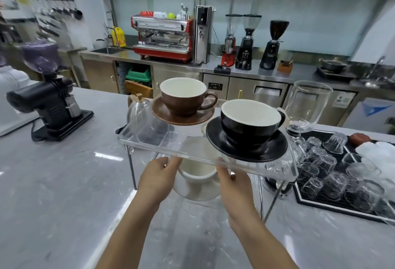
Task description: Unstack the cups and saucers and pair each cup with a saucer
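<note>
While a black electric coffee grinder (46, 106) stands at the far left of the grey marble-look counter (64, 183), a person's two bare hands reach under a clear acrylic riser shelf on thin metal legs (149, 138). On the shelf's left sits a glossy brown ceramic cup with a white interior (183, 96), upright on its matching brown saucer (171, 117), handle pointing right. Beneath the shelf, the left hand (157, 180) and the right hand (235, 185) flank a white ceramic cup (197, 172) resting on a white saucer (196, 194); the left fingers curl against the cup's side, while the right hand's fingers close round its other side, the shelf edge blurring the exact contact. To the right on the shelf, a glossy black cup with a white interior (251, 119) stands on a wide black saucer (245, 149) that overhangs the front edge. Farther right, upturned clear glasses (333, 174) crowd a black rubber bar mat (316, 200).
</note>
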The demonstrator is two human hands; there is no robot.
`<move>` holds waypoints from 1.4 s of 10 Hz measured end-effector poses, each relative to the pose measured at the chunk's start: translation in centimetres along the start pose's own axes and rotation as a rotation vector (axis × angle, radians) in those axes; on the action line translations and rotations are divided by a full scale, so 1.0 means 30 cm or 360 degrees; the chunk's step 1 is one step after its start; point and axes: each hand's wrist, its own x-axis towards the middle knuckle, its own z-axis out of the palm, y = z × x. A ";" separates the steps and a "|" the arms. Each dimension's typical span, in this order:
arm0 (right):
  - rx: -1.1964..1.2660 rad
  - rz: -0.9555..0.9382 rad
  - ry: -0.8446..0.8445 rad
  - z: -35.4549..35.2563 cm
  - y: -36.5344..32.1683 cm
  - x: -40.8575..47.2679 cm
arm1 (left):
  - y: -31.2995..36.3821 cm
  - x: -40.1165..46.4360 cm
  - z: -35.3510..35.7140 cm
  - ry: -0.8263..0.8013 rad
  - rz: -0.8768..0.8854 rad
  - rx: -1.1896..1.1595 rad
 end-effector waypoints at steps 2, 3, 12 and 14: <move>0.0145 -0.0048 -0.0047 0.017 -0.010 0.067 | 0.025 0.067 0.040 -0.0003 0.0041 -0.0034; 0.0147 -0.0100 -0.0020 0.017 0.009 0.103 | 0.044 0.083 0.051 -0.0010 0.0011 -0.0079; -0.0052 0.0251 0.0067 0.006 0.041 0.060 | 0.094 0.014 0.031 -0.0006 0.0061 0.0627; -0.0090 0.0254 -0.0017 -0.036 0.021 -0.043 | 0.078 -0.064 0.002 0.0189 0.0166 0.0757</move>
